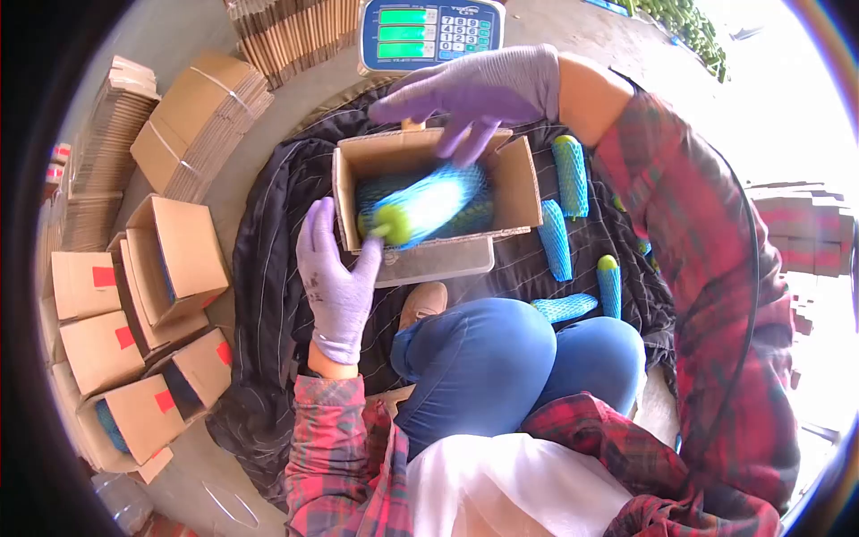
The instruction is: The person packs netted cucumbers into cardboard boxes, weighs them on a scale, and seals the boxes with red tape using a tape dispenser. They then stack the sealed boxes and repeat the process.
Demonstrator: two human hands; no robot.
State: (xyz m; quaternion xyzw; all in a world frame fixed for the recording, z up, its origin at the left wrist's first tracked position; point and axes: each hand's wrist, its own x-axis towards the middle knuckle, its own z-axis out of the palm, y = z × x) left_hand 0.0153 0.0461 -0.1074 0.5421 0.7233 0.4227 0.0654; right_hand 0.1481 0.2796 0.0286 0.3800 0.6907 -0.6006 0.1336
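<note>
A cardboard box sits open-topped on the silver platform of a scale. Inside it lie several blue-netted pieces. A long green vegetable in a blue foam net, smeared by motion, slants over the box with its stem end toward the front left corner. Above it, my right hand, in a purple-grey glove, has its fingers stretched and apart, two of them pointing down at the vegetable's far end. My left hand, gloved alike, is at the box's front left corner, fingers along the outside wall and thumb spread, close to the stem.
More netted vegetables lie on the dark cloth at right. The scale's lit display stands behind the box. Bundled flat cartons and open boxes with red labels fill the left side. My knees are close in front.
</note>
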